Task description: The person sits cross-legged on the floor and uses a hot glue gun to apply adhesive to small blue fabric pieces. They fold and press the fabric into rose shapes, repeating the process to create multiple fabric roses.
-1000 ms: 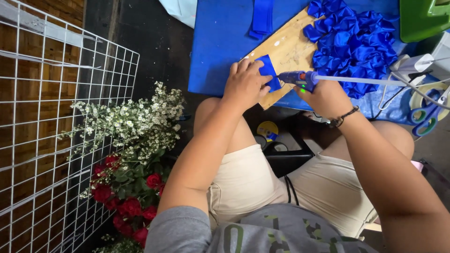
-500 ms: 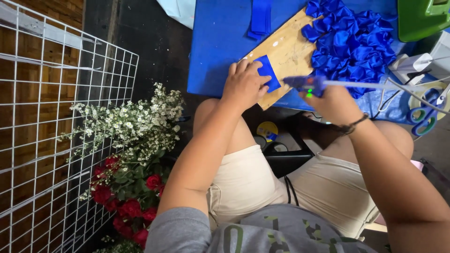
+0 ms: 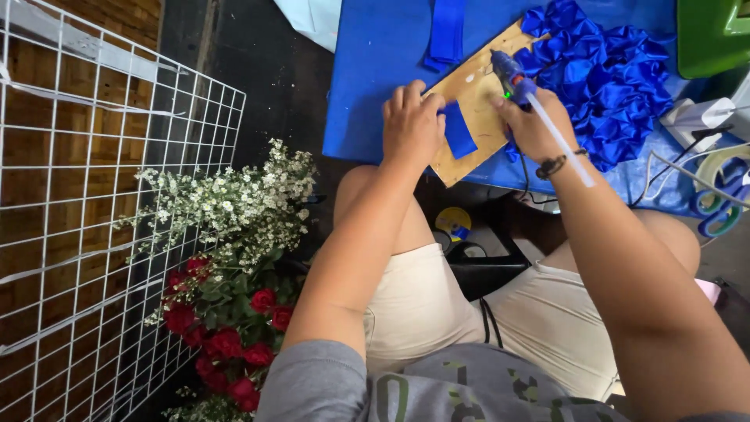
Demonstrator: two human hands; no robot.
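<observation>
My left hand (image 3: 412,125) presses a short piece of blue ribbon (image 3: 458,131) flat onto a wooden board (image 3: 476,101) that lies on a blue table (image 3: 375,62). My right hand (image 3: 533,125) grips a blue hot glue gun (image 3: 509,76), its nozzle pointing away over the board and a white glue stick (image 3: 558,141) sticking out of its back. A pile of folded blue ribbon pieces (image 3: 609,70) lies just right of the board.
A white wire grid panel (image 3: 94,211) leans at the left. White small flowers (image 3: 226,203) and red roses (image 3: 226,336) stand on the floor beside my left knee. Scissors (image 3: 723,203), a green box (image 3: 712,35) and a blue ribbon strip (image 3: 447,31) lie on the table.
My right hand has swung the glue gun from lying across the board's near edge to pointing away over the board. My left hand stays on the ribbon piece.
</observation>
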